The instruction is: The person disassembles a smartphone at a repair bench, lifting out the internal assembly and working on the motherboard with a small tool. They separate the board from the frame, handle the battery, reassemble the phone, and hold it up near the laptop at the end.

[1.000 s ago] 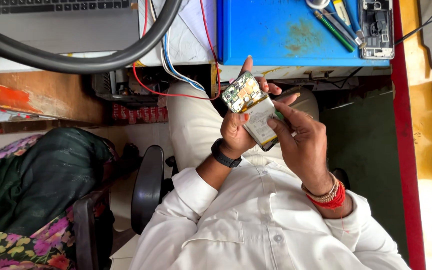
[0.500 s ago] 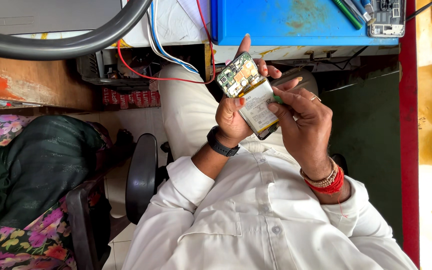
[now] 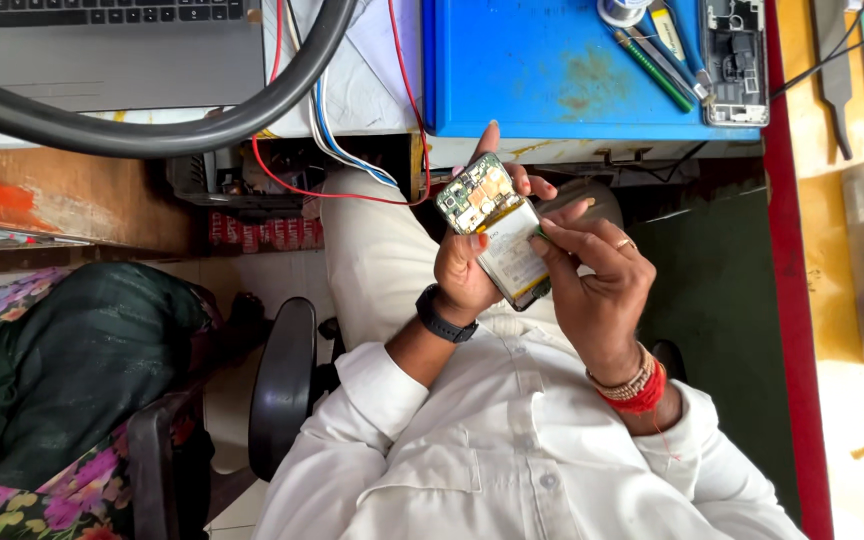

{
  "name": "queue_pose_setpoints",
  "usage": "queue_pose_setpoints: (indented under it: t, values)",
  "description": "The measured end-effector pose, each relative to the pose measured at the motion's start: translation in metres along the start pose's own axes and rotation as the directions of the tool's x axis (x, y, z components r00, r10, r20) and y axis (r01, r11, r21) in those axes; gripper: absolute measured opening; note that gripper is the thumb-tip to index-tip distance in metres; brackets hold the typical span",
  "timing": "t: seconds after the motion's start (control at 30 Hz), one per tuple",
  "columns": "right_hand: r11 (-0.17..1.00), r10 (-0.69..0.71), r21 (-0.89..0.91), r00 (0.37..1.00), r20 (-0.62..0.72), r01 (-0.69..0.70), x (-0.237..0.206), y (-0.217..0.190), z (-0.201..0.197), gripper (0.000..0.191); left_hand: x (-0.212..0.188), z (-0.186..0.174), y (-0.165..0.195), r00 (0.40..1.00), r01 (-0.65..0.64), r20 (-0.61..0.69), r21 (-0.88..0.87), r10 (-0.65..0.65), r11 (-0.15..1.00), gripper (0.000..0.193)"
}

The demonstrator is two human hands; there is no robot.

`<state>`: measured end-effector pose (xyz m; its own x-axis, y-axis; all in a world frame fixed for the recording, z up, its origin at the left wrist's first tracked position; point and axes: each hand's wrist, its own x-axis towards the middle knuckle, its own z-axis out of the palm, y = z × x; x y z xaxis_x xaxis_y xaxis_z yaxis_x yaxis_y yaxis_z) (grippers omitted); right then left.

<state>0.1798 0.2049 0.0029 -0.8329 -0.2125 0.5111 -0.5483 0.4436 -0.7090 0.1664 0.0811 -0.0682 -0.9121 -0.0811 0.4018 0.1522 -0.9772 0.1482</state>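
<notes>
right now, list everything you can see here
opened phone: 1, green board and pale battery showing, held in both hands
blue mat: 1, on bench, top centre
second opened phone: 1, on mat's right edge
hand tools: several, on the mat
laptop: 1, grey, top left
black hose: 1, across laptop
wires: red, blue, white, hanging off bench
chair: 1, black
left hand: cradles phone, black watch
right hand: fingers on battery, red bangles

Hands: you have two, the left hand [image 3: 467, 262] and the right hand [image 3: 592, 285].
Opened phones: two, one in your hands [image 3: 497, 228], one on the blue mat [image 3: 733, 60].
Laptops: one [image 3: 102, 40].
Wristwatches: one [image 3: 445, 315].
</notes>
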Motion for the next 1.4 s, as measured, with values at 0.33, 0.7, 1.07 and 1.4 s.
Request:
queue_pose_setpoints:
  t: [0.33,0.7,1.07,1.4]
  values:
    - [0.999,-0.035,-0.042,0.999,-0.022,0.034,-0.008,0.005,0.006,0.020,-0.004,0.001,0.003,0.999,0.032,0.007,0.068,-0.033,0.997,0.115]
    - [0.899,-0.322,-0.270,0.938,0.131,0.346,0.007,-0.002,-0.006,0.037,-0.006,-0.001,0.000,0.998,0.064,-0.017,0.146,-0.062,0.987,0.118]
    - [0.864,-0.370,-0.298,0.913,0.169,0.405,0.016,-0.003,-0.004,0.039,-0.005,-0.004,-0.001,0.998,0.068,-0.005,0.169,-0.068,0.983,0.118]
    - [0.876,-0.378,-0.249,0.909,0.175,0.412,0.018,-0.004,-0.006,0.034,-0.006,0.001,0.001,0.997,0.076,0.009,0.234,-0.081,0.969,0.117]
